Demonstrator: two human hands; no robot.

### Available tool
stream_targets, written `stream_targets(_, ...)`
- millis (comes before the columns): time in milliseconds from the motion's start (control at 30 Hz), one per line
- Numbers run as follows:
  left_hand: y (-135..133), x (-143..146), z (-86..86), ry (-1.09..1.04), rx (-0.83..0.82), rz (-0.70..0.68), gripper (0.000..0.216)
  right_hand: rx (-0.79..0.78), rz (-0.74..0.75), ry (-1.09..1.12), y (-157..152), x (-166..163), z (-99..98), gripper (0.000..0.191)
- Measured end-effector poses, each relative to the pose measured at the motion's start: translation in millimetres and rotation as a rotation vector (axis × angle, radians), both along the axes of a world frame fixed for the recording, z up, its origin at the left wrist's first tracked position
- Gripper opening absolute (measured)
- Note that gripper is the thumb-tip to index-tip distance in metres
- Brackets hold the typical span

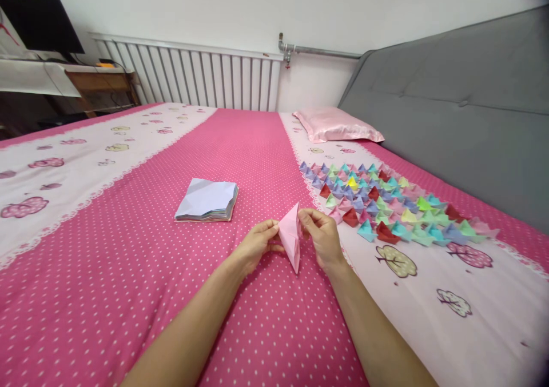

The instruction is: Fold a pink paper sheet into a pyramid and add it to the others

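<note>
pink dotted bedsheet [180,295] at centre: a pink folded paper [290,235] is pinched by left hand [256,244] and right hand [322,237], mid-fold; a crease judged next.

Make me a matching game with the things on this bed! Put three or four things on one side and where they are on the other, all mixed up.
Things:
1. folded pink paper
2. paper stack
3. pillow
4. paper boats

Places:
A. by the grey headboard
B. in rows on the right of the sheet
C. pinched between the left hand and right hand
D. lying alone on the dotted pink sheet, left of the hands

Pairs: 1-C, 2-D, 3-A, 4-B
</note>
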State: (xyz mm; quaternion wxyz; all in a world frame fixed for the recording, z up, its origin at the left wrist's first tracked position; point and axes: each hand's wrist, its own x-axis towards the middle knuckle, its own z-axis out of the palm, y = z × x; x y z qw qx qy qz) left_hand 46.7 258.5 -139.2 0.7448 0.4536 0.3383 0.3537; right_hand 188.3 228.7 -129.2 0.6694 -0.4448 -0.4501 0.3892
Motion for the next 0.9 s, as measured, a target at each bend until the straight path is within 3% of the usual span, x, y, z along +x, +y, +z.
stream_targets(367,2,0,-2.5,-0.038,0.036,0.025,0.012,0.046,0.115,-0.097,-1,2,-0.9,0.018)
stream_targets(700,4,-3,6.6,-0.178,-0.174,0.076,0.012,0.032,0.256,-0.091,-4,4,0.1,0.027)
stream_targets(900,6,-5,9.2,-0.213,-0.203,0.060,0.014,0.061,0.341,-0.180,-6,5,2.5,0.036)
